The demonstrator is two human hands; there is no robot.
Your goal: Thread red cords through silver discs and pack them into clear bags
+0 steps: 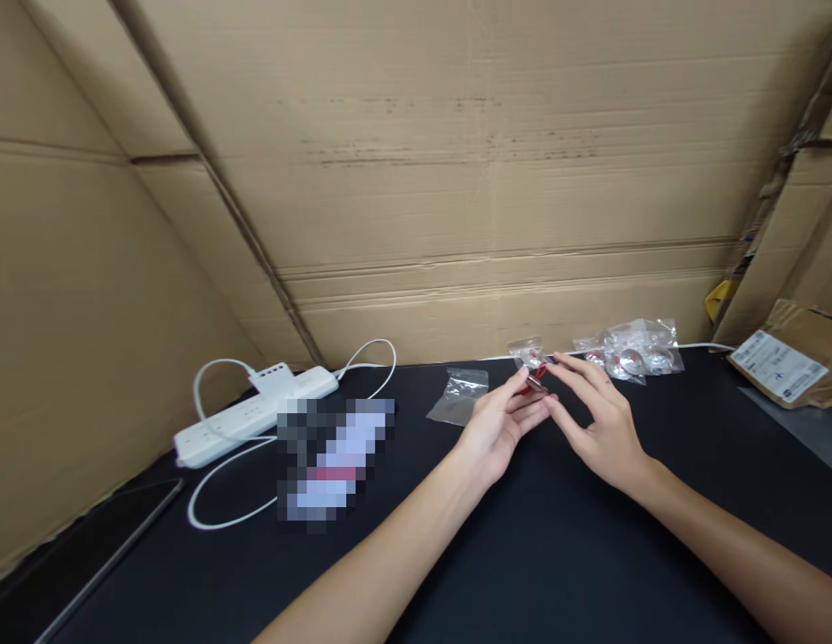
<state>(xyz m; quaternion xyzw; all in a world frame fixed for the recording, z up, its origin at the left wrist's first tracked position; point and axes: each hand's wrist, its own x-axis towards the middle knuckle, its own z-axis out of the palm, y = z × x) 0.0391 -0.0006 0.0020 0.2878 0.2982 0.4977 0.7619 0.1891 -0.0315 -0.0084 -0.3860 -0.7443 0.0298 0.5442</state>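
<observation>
My left hand [500, 425] holds a small, dark, shiny piece [537, 384] between thumb and fingers, palm turned partly up. A thin red cord [541, 368] loops up from that piece; its exact kind is too small to tell. My right hand [600, 420] is close on the right, with thumb and fingers apart. Its fingertips are beside the cord and the piece, and whether they touch either is unclear. Just behind the hands lies a small clear bag [525, 350] with something red in it. Left of my left hand is a flat clear plastic bag [462, 394].
Several clear bags [634, 351] with round pieces and red bits lie at the back right. A white power strip [255, 416] with cables and a blurred-out device [342, 461] are on the left. A labelled brown package [785, 362] sits far right. Cardboard walls [489, 206] enclose the black table [523, 555].
</observation>
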